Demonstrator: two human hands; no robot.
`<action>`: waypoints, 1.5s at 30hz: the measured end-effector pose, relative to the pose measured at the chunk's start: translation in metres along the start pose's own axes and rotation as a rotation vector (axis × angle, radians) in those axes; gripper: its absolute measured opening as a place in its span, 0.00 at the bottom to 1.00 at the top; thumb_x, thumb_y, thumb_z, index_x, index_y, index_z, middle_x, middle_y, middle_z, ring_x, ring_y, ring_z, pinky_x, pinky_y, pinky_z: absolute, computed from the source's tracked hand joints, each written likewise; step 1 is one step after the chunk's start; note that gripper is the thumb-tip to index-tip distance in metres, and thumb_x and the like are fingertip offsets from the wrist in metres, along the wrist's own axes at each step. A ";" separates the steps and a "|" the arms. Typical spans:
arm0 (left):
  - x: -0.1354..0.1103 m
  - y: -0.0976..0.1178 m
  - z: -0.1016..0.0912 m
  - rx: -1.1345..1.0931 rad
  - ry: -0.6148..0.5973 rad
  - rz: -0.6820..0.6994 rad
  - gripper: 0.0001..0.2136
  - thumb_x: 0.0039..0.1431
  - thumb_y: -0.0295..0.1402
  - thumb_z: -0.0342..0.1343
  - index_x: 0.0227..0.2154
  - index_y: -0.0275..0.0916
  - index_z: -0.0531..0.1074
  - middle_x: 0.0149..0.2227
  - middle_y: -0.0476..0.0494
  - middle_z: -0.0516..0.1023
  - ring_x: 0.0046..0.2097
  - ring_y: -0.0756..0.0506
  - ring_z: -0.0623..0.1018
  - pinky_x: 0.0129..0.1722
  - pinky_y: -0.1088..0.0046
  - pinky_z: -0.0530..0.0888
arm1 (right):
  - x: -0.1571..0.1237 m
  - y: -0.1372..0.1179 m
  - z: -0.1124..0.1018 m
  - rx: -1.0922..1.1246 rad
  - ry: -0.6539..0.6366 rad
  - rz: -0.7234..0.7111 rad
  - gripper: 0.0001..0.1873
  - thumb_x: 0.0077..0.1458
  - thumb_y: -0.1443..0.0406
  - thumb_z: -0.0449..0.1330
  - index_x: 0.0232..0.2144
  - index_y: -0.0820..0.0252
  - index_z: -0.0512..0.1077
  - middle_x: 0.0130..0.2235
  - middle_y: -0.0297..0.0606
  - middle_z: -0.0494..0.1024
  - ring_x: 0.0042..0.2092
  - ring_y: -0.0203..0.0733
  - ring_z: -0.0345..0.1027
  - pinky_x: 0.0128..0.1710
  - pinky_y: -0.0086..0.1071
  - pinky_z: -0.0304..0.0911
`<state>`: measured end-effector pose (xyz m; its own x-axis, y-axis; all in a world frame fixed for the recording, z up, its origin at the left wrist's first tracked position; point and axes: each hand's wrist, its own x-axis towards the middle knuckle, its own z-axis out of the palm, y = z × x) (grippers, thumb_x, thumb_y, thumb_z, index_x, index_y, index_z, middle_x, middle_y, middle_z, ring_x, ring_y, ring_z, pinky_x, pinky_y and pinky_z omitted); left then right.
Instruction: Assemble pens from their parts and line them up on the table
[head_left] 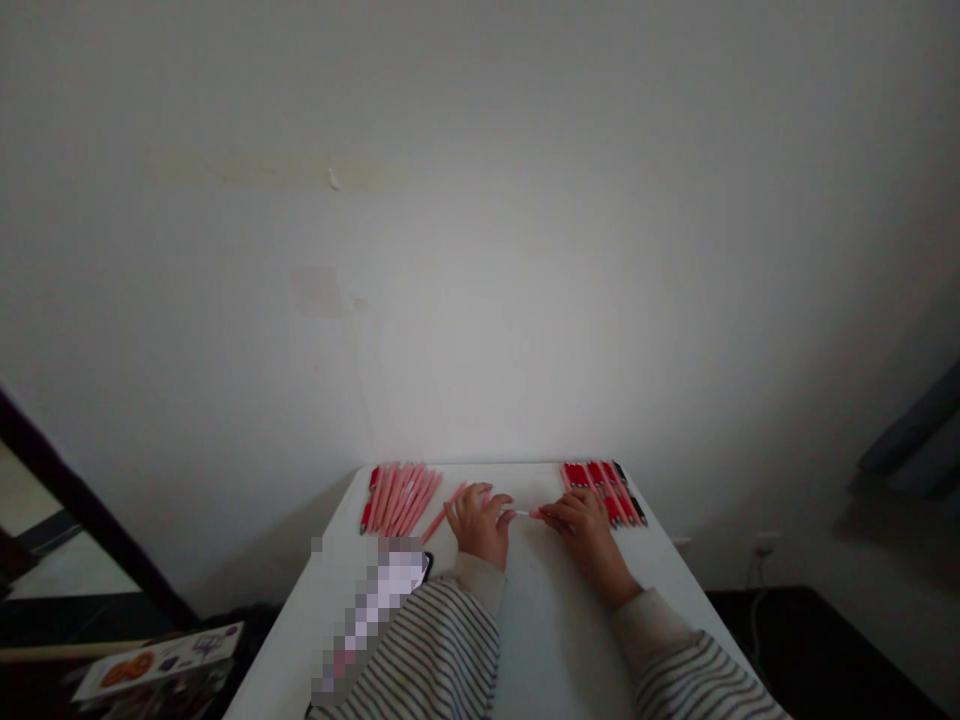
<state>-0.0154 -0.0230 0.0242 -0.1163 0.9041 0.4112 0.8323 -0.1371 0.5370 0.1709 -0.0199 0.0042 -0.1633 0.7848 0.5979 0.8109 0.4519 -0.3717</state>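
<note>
A slim pink pen [535, 514] with a whitish end lies level between my hands, just above the table or touching it; I cannot tell which. The fingers of my right hand [581, 522] pinch its pink right part. At the whitish left end are the thumb and forefinger of my left hand [480, 525], its other fingers curled and partly spread. A bit of pink shows beneath those fingers. Just left of that hand lies a single pink pen [444, 513]. A heap of pink pens [405, 500], with some red ones at its edge, sits farther left.
Red, pink and black pens [600, 480] lie in a group at the table's back right, partly behind my right hand. A phone [375, 620], its screen blurred out, rests by my left forearm. The white table [555, 620] stands against a pale wall [495, 300].
</note>
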 end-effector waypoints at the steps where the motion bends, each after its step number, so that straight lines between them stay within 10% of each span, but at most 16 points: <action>1: 0.000 0.000 0.000 -0.002 0.005 -0.001 0.10 0.55 0.36 0.57 0.40 0.53 0.77 0.51 0.46 0.72 0.58 0.40 0.63 0.61 0.46 0.50 | 0.000 0.000 0.000 -0.003 -0.001 0.008 0.10 0.58 0.58 0.57 0.38 0.46 0.78 0.34 0.37 0.78 0.46 0.48 0.63 0.49 0.43 0.56; 45: 0.003 -0.006 0.007 0.084 0.118 -0.086 0.06 0.56 0.31 0.55 0.32 0.46 0.77 0.51 0.44 0.74 0.56 0.40 0.67 0.60 0.40 0.53 | 0.000 0.010 0.000 -0.073 -0.021 0.087 0.11 0.59 0.57 0.56 0.39 0.46 0.78 0.36 0.36 0.77 0.46 0.47 0.61 0.50 0.43 0.52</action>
<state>-0.0173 -0.0164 0.0175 -0.2478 0.8564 0.4530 0.8582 -0.0229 0.5127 0.1788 -0.0156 0.0000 -0.1015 0.8289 0.5501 0.8611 0.3501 -0.3686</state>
